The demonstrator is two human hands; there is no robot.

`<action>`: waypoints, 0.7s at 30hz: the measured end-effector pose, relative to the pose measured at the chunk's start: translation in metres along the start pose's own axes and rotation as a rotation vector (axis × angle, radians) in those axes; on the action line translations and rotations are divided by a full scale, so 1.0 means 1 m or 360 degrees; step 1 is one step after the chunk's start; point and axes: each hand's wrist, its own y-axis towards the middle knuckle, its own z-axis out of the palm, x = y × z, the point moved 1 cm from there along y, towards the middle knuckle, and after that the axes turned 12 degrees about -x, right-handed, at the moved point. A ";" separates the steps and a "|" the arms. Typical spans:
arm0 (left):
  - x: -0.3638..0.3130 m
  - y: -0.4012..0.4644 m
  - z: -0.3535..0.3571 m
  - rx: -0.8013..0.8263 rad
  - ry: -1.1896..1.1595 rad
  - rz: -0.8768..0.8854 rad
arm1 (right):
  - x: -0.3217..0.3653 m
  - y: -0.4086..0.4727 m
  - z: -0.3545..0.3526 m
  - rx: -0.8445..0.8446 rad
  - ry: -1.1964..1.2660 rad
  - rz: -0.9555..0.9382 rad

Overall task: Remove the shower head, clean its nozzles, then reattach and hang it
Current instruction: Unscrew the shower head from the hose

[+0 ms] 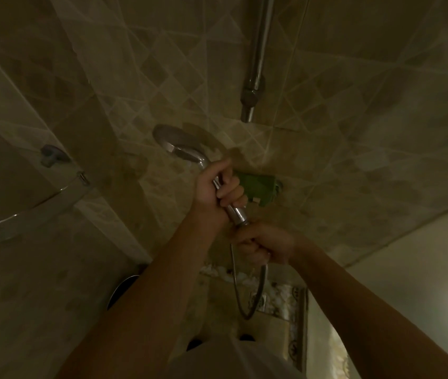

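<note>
Glass door point(12, 222) curves along the left, tiled wall point(354, 160) ahead, so it's pretty tight in here, open room mostly to the right. One shower head point(175, 143) held up near the wall, face pointing left. Left hand point(217, 190) is wrapped tight round its handle, right hand point(265, 246) just below is closed on the hose point(261, 291) end. One rail point(258, 58) above, one green thing point(258, 187) behind the hands.
</note>
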 end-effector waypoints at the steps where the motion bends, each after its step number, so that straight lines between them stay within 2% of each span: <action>1: 0.000 0.003 0.001 -0.0202 0.0030 0.0016 | -0.001 0.004 0.001 -0.0283 -0.0196 -0.0116; 4: 0.005 0.011 0.000 -0.0883 -0.0025 0.0056 | -0.002 0.014 0.001 -0.1215 -0.1195 -0.0578; 6: 0.008 0.012 -0.001 -0.1048 -0.0147 0.0057 | -0.004 0.015 0.000 -0.1574 -0.1681 -0.0634; 7: 0.009 0.011 -0.001 -0.1058 -0.0194 0.0056 | -0.003 0.015 -0.001 -0.1637 -0.1725 -0.0710; 8: 0.008 0.010 0.000 -0.1041 -0.0222 0.0064 | -0.001 0.014 -0.002 -0.1601 -0.1688 -0.0775; 10: 0.004 0.008 0.003 -0.0916 -0.0227 0.0098 | 0.008 0.013 -0.009 -0.1330 -0.1335 -0.0878; 13: -0.007 0.002 0.012 -0.0539 -0.0205 0.0127 | 0.022 0.007 -0.009 -0.0899 -0.0584 -0.0633; 15: -0.012 -0.002 0.015 -0.0243 -0.0151 0.0138 | 0.027 0.002 -0.004 -0.0573 -0.0217 -0.0473; 19: -0.021 -0.013 0.022 0.0435 -0.0011 0.0110 | 0.035 -0.009 0.003 0.0140 0.0053 -0.0157; 21: -0.022 -0.017 0.023 0.0625 0.0018 0.0039 | 0.036 -0.013 0.006 0.0251 0.0025 -0.0096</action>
